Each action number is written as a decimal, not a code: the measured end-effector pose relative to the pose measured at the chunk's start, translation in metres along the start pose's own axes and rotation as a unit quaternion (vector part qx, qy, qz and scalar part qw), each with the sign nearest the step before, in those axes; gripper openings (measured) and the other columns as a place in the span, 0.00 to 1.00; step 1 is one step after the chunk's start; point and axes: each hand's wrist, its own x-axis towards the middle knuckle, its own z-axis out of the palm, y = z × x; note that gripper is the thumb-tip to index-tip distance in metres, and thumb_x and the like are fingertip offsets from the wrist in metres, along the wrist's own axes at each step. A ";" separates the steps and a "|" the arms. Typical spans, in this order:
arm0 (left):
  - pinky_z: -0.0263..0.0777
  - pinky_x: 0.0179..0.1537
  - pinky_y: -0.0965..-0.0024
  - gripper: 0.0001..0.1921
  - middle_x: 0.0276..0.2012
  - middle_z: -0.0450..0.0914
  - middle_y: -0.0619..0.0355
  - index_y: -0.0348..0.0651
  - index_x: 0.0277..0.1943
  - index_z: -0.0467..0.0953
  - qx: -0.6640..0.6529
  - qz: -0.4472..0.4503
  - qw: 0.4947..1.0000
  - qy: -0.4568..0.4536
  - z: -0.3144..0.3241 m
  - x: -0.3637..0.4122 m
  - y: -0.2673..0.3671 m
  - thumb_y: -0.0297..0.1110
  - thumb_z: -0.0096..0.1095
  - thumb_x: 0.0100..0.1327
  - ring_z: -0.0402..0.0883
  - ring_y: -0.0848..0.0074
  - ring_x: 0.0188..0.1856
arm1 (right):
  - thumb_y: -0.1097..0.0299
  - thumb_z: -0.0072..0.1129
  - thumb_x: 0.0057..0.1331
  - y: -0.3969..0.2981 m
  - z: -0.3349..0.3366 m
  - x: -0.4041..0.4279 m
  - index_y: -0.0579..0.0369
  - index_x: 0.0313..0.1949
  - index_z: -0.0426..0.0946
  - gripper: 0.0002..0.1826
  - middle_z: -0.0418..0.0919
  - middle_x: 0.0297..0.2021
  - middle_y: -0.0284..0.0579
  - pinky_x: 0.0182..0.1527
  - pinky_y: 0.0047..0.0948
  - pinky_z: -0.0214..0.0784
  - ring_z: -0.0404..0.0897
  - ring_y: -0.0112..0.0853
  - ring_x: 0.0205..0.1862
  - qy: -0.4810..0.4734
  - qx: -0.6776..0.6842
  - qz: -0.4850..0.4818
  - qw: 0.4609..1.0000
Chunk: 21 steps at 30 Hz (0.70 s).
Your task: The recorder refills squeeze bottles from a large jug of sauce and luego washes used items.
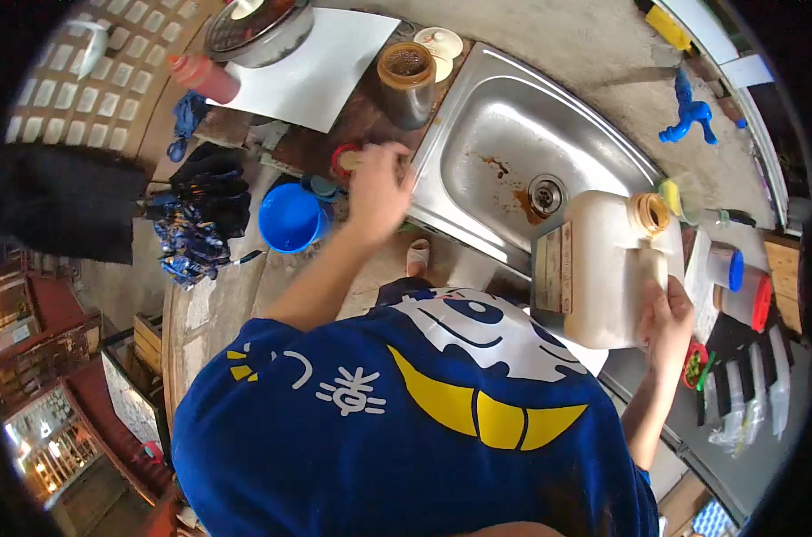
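My right hand (668, 312) grips the handle of a translucent plastic jug (601, 268), whose mouth is uncapped, at the near right edge of the steel sink (513, 141). Brown stains lie around the sink's drain. My left hand (381, 188), blurred, is over the counter at the sink's left edge, beside a red-rimmed lid (345, 160); whether its fingers touch or hold anything, I cannot tell. Beyond it stands an open jar (406, 94) of dark, foamy liquid, with pale lids (439, 43) behind it.
A blue bucket (290, 218) stands left of my left hand. A red squeeze bottle (208, 77) and a lidded pot (258, 33) are at the far left. A blue tap (689, 114) juts from the wall. Lidded containers (727, 262) and plastic bags (748, 389) lie at right.
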 end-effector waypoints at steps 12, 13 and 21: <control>0.67 0.46 0.53 0.27 0.44 0.74 0.47 0.51 0.53 0.71 0.301 -0.111 0.946 -0.053 -0.006 0.008 -0.076 0.49 0.61 0.50 0.73 0.56 0.48 | 0.61 0.56 0.60 0.043 -0.024 -0.006 0.59 0.38 0.78 0.14 0.70 0.15 0.28 0.17 0.19 0.53 0.64 0.16 0.14 0.057 0.102 -0.029 0.993; 0.67 0.46 0.53 0.25 0.42 0.75 0.47 0.51 0.52 0.71 0.296 -0.129 0.945 -0.056 -0.019 0.010 -0.030 0.49 0.61 0.51 0.74 0.57 0.47 | 0.60 0.56 0.59 0.048 -0.026 -0.007 0.58 0.38 0.79 0.15 0.70 0.15 0.29 0.17 0.20 0.54 0.65 0.17 0.14 0.067 0.088 -0.019 0.994; 0.68 0.49 0.70 0.15 0.38 0.78 0.57 0.39 0.49 0.68 -0.465 0.099 0.855 -0.209 -0.008 0.030 0.217 0.28 0.59 0.60 0.76 0.77 0.45 | 0.62 0.57 0.59 0.050 -0.024 -0.012 0.59 0.27 0.74 0.12 0.68 0.12 0.31 0.17 0.23 0.54 0.66 0.19 0.13 0.118 0.032 -0.089 0.989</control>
